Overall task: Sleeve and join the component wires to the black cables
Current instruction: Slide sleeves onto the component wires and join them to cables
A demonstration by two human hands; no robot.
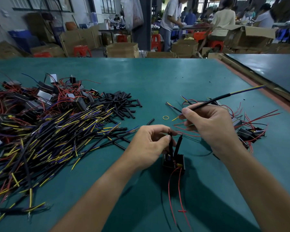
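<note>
Left hand [149, 144] fingers [166, 139] pinching a black sleeve [170, 146] above the component [173, 164], right hand [208, 124] fingers [189, 111] pinching a black cable [213, 99].

Your left hand [151, 143] pinches a black sleeve [170, 145] rising from the component [173, 164]. Your right hand [208, 124] grips a black cable [213, 99]; its yellow and blue wire ends [251, 89] point away to the right above the green table [157, 77].
</note>
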